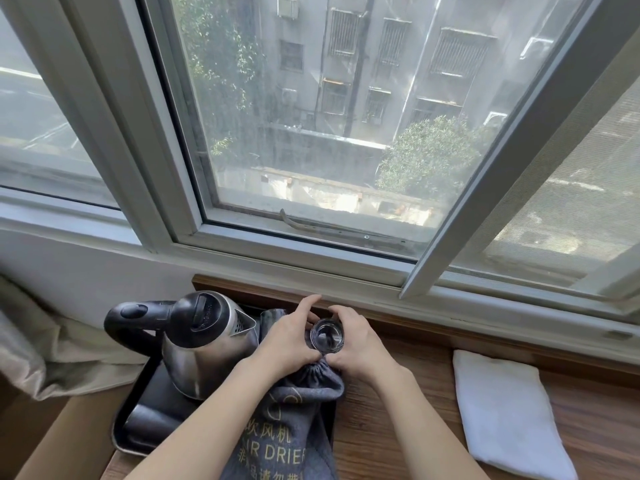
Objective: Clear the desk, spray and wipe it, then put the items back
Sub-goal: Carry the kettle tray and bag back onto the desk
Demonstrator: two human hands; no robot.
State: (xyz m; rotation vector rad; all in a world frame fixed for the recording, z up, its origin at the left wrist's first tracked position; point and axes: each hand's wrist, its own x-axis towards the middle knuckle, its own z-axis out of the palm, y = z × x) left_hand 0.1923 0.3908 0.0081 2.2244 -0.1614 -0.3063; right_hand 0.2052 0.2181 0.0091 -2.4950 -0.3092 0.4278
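Observation:
A clear drinking glass stands upright at the back of a black tray on the wooden desk. My left hand and my right hand curl around the glass from either side. Just below the glass lies a grey drawstring hair-dryer bag with gold lettering, its gathered neck under my fingers. A steel electric kettle with a black handle sits on the tray's left half. A folded white cloth lies on the desk at the right.
The desk runs along a windowsill with a large window above it, one sash swung open at the right. A crumpled beige curtain hangs at the left edge. Bare wood shows between the tray and the cloth.

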